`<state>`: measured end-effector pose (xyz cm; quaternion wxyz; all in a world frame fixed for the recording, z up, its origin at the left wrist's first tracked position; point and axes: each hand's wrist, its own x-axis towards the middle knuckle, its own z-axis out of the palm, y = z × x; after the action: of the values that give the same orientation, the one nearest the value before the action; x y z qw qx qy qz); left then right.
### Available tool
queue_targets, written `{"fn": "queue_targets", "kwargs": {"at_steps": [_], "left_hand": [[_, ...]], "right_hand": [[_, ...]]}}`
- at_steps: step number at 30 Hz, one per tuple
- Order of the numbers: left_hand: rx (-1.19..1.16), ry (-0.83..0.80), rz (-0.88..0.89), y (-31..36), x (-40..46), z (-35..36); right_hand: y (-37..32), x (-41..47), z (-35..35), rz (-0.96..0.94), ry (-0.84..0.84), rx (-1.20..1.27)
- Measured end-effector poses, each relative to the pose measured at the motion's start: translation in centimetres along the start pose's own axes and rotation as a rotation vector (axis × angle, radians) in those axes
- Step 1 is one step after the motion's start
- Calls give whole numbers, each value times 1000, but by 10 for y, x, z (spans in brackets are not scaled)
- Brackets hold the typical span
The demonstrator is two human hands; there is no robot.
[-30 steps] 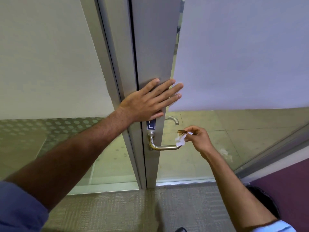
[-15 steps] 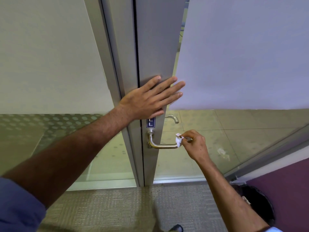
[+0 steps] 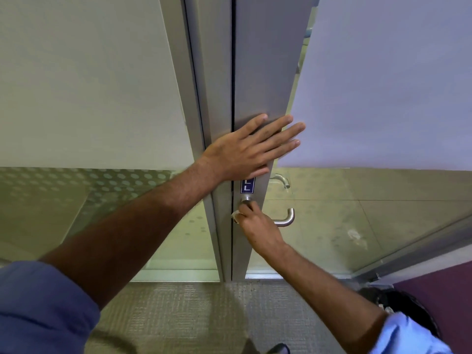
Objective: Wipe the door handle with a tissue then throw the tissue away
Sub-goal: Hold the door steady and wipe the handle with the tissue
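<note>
The door handle [image 3: 284, 217] is a brushed metal lever fixed to the grey door frame [image 3: 258, 72], its round base just under a small blue label [image 3: 247, 185]. Its free end curves up to the right, clear of the hand. The right hand [image 3: 256, 227] is closed around the inner part of the handle, next to the base, with the tissue [image 3: 235, 216] bunched inside its grip; only a small pale corner of the tissue pokes out on the left of the handle, over the dark gap between the two frame posts. How much of the tissue lies against the metal cannot be told, since the hand covers it.

Above the handle, the left hand [image 3: 251, 149] lies flat and spread on the door frame, holding nothing, its fingertips reaching over onto the frosted pane [image 3: 383, 85] to the right. A second handle [image 3: 282, 179] shows through the glass, above and right of the near handle. Below and far to the right of the handle, a dark bin [image 3: 408, 305] stands on the floor beside a purple wall [image 3: 439, 290], partly hidden by the right sleeve [image 3: 406, 335]. Grey carpet [image 3: 184, 312] lies under the door.
</note>
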<state>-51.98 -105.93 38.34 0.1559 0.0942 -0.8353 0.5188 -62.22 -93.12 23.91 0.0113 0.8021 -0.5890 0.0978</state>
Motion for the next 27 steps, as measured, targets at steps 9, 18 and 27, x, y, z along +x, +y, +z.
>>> {"fn": "queue_targets", "kwargs": {"at_steps": [9,18,27], "left_hand": [[18,25,-17,0,0,1],[41,28,-4,1,-3,2],[60,13,4,1,-3,5]], "right_hand": [[72,-49,-1,-386,30,-235],[96,-76,7,400,449,451],[136,-45,18,785,265,1488]]}}
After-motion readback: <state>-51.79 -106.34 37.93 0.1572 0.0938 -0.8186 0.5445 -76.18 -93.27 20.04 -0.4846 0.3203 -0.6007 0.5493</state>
